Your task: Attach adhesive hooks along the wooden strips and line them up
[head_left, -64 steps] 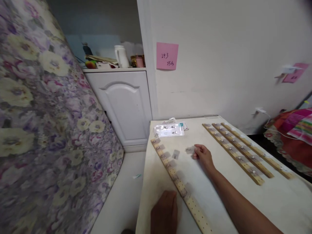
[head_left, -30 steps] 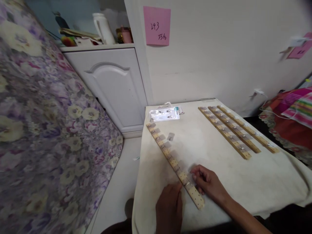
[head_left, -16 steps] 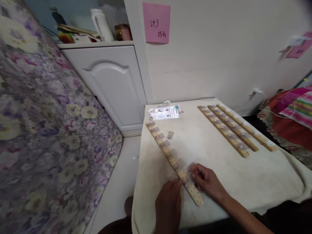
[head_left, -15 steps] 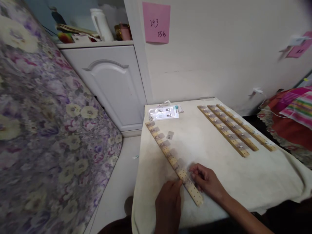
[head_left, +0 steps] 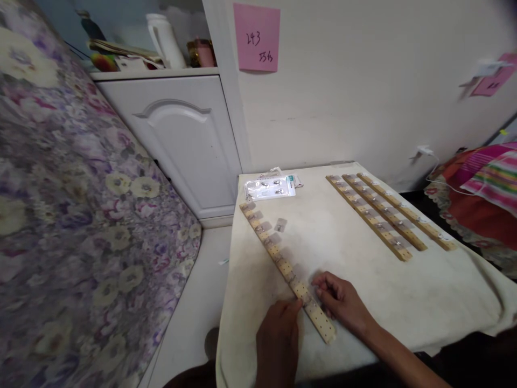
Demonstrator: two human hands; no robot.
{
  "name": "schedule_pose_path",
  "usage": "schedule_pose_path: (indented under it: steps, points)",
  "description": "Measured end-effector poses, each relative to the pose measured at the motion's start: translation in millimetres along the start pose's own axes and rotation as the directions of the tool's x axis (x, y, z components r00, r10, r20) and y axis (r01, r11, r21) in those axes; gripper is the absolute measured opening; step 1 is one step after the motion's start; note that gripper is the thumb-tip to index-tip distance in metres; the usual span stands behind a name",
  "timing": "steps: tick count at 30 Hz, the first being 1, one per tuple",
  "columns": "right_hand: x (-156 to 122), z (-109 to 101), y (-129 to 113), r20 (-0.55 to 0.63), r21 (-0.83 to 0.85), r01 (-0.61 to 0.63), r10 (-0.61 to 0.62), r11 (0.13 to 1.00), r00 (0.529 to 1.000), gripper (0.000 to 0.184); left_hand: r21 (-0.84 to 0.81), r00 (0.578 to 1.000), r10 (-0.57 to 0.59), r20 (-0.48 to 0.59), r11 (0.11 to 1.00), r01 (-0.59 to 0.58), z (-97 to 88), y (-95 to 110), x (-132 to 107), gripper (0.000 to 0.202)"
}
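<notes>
A long wooden strip (head_left: 285, 268) with rows of small holes runs diagonally across the cloth-covered table, bearing several clear adhesive hooks. My left hand (head_left: 278, 328) is closed against the strip's left edge near its front end, fingertips pressed on the wood. Just across the strip, my right hand (head_left: 337, 296) is closed in a pinch beside a clear patch (head_left: 310, 303) on the strip. What lies between its fingertips is hidden. One loose clear adhesive hook (head_left: 280, 224) rests on the cloth to the right of the strip's far part.
Three more wooden strips with hooks (head_left: 369, 218) lie side by side at the table's right. A clear blister pack of hooks (head_left: 269, 187) sits at the back left. Behind the table is a white wall with a pink note (head_left: 257, 37); a floral curtain (head_left: 100, 215) hangs left.
The view has shifted slightly. Both hands stay at almost the same places by the strip, and nothing has visibly been taken up or let go.
</notes>
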State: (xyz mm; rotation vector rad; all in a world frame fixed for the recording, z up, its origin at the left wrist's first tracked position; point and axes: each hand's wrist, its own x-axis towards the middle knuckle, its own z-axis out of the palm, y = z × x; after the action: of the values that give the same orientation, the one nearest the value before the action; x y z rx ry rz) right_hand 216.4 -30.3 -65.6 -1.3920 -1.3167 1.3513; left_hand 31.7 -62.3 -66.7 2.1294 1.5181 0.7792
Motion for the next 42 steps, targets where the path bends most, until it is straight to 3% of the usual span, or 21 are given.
schedule_pose_path:
  steps: [18,24,33,37,42]
  points:
    - [0,1,-1,-0.006,0.009,-0.001,0.001,1.000,1.000,0.010,0.090,0.999,0.044,-0.005,0.995,-0.043,-3.5,5,2,0.036]
    - [2,0,1,-0.004,-0.021,-0.010,0.010,1.000,1.000,0.012,0.119,0.997,0.063,-0.032,0.991,-0.059,4.3,0,2,0.036]
    - [0,0,0,-0.076,-0.224,0.100,-0.119,0.970,0.990,0.010,0.185,0.998,0.056,0.016,0.981,-0.058,-1.3,7,4,0.033]
    - [0,0,-2,-0.079,-0.261,0.117,-0.142,0.958,0.987,0.011,0.118,0.999,0.023,0.037,0.993,-0.027,-3.3,6,4,0.035]
    - [-2,-3,0,-0.112,-0.222,0.130,-0.158,0.966,0.981,0.019,-0.113,1.000,0.006,0.004,0.994,-0.005,-5.4,1,3,0.040]
